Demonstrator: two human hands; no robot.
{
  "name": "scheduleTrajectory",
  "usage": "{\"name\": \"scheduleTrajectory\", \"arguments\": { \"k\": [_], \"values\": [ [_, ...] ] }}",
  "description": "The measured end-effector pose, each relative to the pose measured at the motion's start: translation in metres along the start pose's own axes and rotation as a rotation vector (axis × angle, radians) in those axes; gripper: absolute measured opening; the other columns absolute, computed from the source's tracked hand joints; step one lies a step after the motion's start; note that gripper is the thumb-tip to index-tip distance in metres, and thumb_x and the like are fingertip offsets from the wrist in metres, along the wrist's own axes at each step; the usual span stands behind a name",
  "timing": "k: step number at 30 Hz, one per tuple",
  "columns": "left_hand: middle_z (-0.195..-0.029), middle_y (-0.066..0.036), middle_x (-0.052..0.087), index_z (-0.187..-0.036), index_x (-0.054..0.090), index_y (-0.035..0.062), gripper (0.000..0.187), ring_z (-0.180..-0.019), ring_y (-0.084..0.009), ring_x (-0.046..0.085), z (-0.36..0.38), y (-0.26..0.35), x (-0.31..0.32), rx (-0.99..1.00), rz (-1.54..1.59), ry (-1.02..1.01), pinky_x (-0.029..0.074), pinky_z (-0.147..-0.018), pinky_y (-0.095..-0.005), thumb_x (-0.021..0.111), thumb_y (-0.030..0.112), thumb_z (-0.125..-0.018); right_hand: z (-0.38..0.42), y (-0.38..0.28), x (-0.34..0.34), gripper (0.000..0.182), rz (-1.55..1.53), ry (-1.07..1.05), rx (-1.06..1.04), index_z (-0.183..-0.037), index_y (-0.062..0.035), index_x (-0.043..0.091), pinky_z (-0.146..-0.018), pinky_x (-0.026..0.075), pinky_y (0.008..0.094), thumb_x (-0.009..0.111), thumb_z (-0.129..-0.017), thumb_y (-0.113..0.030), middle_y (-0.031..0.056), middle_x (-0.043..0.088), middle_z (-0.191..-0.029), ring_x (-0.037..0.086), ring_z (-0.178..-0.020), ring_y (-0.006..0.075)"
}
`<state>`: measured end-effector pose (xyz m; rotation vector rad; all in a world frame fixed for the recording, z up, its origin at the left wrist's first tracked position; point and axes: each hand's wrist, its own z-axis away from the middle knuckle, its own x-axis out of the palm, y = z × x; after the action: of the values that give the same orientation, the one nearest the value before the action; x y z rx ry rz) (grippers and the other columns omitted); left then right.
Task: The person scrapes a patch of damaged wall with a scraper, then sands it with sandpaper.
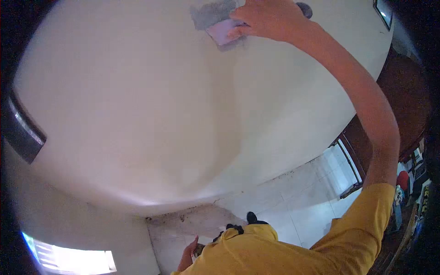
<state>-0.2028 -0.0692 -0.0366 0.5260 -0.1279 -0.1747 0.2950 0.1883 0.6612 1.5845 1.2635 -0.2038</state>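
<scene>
Right hand raised high against the wall, gripping a flat pink piece by its right-hand side. Piece over the lower part of a grey patch, well above the wall's bottom edge along the floor. Left hand low, beside the yellow shirt; too small and partly hidden, so cannot tell whether open or gripping.

Technique: keep the piece flat to the wall, not tipped onto one corner. Spread the digits for even pressure. Best judged with wrist loose and elbow out to the right, leaving the patch's left edge in plain sight. Check the right edge, covered by the hand, separately.
</scene>
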Motion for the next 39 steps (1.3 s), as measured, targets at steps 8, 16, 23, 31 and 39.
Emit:
{"name": "scheduleTrajectory", "arguments": {
  "k": [8, 16, 23, 31, 39],
  "values": [
    [-0.092, -0.016, 0.069, -0.105, 0.064, -0.0035, 0.106, -0.079, -0.03, 0.066, -0.006, 0.008, -0.001, 0.004, -0.003, -0.009, 0.053, -0.074, -0.0415, 0.012, 0.085, -0.076, -0.005, -0.001, 0.024, 0.033, -0.119, 0.256, -0.114, -0.089, -0.0107, 0.066, -0.068, 0.053, 0.0434, 0.057, -0.083, -0.042, 0.0148, 0.067, -0.082, 0.067, -0.078, 0.0317],
    [-0.093, -0.016, 0.069, -0.105, 0.064, -0.0037, 0.107, -0.08, -0.0302, 0.066, -0.011, 0.008, -0.004, 0.002, 0.005, -0.01, 0.053, -0.074, -0.042, 0.013, 0.086, -0.076, -0.004, -0.02, 0.011, 0.046, -0.157, 0.038, -0.021, -0.087, -0.0108, 0.063, -0.063, 0.052, 0.0457, 0.052, -0.084, -0.055, 0.014, 0.064, -0.074, 0.066, -0.074, 0.0329],
    [-0.093, -0.017, 0.069, -0.106, 0.063, -0.0038, 0.107, -0.08, -0.0304, 0.066, -0.017, 0.005, -0.006, -0.002, 0.008, -0.012, 0.053, -0.074, -0.0424, 0.013, 0.086, -0.076, 0.085, -0.145, 0.163, 0.048, -0.758, -0.38, 0.046, -0.086, -0.0136, 0.062, -0.073, 0.048, 0.0499, 0.051, -0.085, -0.061, 0.0158, 0.065, -0.083, 0.064, -0.084, 0.0332],
    [-0.094, -0.017, 0.069, -0.106, 0.063, -0.004, 0.108, -0.081, -0.0306, 0.066, -0.031, -0.004, 0.0, -0.023, 0.048, -0.017, 0.053, -0.074, -0.0429, 0.013, 0.086, -0.075, 0.578, -0.465, 0.457, 0.045, -1.124, -1.233, 0.626, -0.139, -0.0219, 0.036, -0.089, 0.047, 0.0488, 0.028, -0.098, -0.038, 0.0178, 0.055, -0.126, 0.056, -0.108, 0.0384],
    [-0.094, -0.017, 0.069, -0.107, 0.063, -0.0041, 0.108, -0.081, -0.0309, 0.067, -0.039, -0.005, -0.002, -0.066, 0.024, 0.011, 0.053, -0.075, -0.0433, 0.013, 0.087, -0.075, 0.684, -0.491, 0.304, 0.05, -1.472, -1.309, 1.286, -0.118, -0.011, 0.054, -0.08, 0.048, 0.0377, 0.044, -0.089, -0.05, 0.0145, 0.059, -0.105, 0.06, -0.088, 0.0209]
  ]
}}
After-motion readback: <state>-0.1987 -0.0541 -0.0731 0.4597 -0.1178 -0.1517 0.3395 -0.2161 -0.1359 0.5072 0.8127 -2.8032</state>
